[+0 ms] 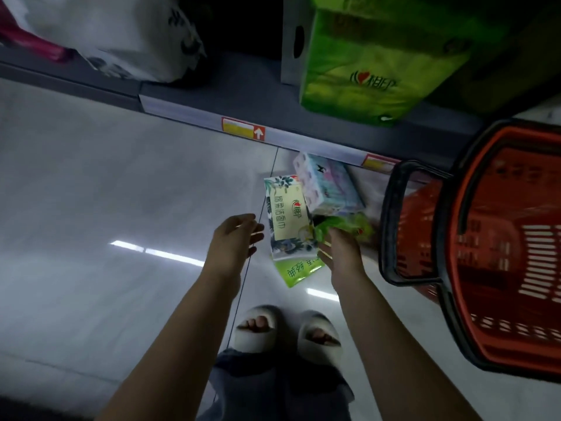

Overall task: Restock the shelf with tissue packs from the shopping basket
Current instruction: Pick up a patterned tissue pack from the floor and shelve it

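Several tissue packs lie piled on the floor beside the basket: a cream pack with leaf print (287, 217), a pastel pack (329, 186) behind it, a green pack (299, 268) under them and another green pack (346, 226). My right hand (341, 253) reaches into the pile and its fingers grip that green pack by its edge. My left hand (238, 238) hovers open just left of the cream pack, holding nothing. The red shopping basket (498, 253) with black handles lies tipped on its side at the right.
The low grey shelf (243, 89) runs across the top with price tags (243, 129) on its edge. A large green tissue bundle (376, 65) and a grey box (296, 41) stand on it; a white bag (121, 34) lies at left. My slippered feet (288, 329) are below.
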A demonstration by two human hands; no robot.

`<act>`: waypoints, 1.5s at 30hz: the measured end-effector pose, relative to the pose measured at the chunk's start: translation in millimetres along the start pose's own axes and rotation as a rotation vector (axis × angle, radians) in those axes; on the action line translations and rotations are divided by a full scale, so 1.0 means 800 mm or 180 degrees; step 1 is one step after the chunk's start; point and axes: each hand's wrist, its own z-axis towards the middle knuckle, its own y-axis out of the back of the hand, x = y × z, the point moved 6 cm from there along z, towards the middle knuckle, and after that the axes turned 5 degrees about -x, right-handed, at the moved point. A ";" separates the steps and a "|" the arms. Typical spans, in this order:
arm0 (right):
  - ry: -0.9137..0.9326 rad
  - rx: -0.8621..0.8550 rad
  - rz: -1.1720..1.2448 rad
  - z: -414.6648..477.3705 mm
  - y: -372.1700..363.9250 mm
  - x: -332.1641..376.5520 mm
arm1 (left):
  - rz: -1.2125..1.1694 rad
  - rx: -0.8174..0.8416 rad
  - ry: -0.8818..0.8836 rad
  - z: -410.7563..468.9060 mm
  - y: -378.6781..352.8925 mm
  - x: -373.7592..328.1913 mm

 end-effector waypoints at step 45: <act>-0.0565 0.0093 0.1437 -0.162 -0.020 0.006 | 0.0316 0.0277 0.0513 -0.045 0.067 -0.043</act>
